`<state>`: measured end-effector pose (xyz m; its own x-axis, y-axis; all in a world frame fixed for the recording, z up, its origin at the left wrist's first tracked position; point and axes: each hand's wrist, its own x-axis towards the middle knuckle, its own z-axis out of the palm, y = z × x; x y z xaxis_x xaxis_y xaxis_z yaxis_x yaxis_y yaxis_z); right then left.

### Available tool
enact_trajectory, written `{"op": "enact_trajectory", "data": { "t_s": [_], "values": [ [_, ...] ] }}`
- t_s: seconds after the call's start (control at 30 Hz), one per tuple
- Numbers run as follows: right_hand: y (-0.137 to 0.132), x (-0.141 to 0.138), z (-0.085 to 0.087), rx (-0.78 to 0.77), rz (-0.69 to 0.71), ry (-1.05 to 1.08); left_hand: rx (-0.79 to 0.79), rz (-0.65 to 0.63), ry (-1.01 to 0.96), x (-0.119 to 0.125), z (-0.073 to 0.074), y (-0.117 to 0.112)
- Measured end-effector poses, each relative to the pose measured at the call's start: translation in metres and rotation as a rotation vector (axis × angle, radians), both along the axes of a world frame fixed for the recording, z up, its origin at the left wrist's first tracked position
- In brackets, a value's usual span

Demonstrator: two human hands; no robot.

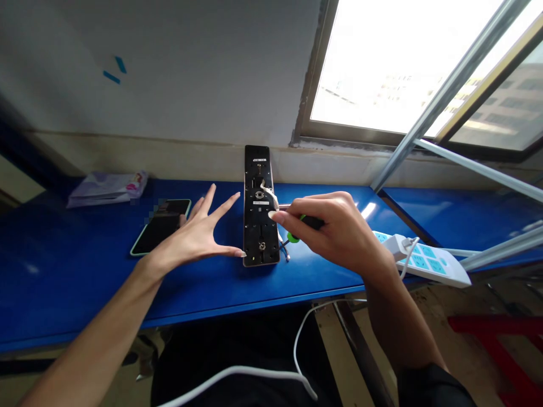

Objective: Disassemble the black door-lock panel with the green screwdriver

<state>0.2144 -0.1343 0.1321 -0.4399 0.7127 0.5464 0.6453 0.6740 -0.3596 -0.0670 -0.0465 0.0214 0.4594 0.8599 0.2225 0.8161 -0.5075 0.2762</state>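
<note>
A long black panel [258,226] with small screws, round metal fittings and pale labels lies on the blue table, its far end near the wall. My left hand [197,234] is spread wide on its left; the thumb tip meets the panel's lower left edge, whether pressing I cannot tell. In my right hand [331,229] is a screwdriver [293,236] with a green and black handle, my fingers closed round it. Its dark shaft slants down-left toward the panel's lower right edge. White wiring [270,195] runs along the panel's right side, with loose wire ends [287,255] beside it.
Left of the panel lies a phone [159,229], with a purple-white packet [108,189] behind it. A white power strip [432,263] with a plugged-in adapter sits right, near metal frame bars [407,141]. A white cable [237,370] hangs in front of the table.
</note>
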Motion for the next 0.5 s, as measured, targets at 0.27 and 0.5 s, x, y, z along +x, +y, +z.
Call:
{"op": "enact_trajectory", "data": {
  "t_s": [0.27,0.5],
  "values": [
    [0.002,0.003,-0.002,-0.019,0.102,0.017,-0.178,-0.209,-0.093,0.032,0.001,-0.012],
    [-0.003,0.0,0.004,-0.075,0.09,-0.023,-0.151,-0.253,-0.202,0.032,-0.013,-0.01]
  ]
}}
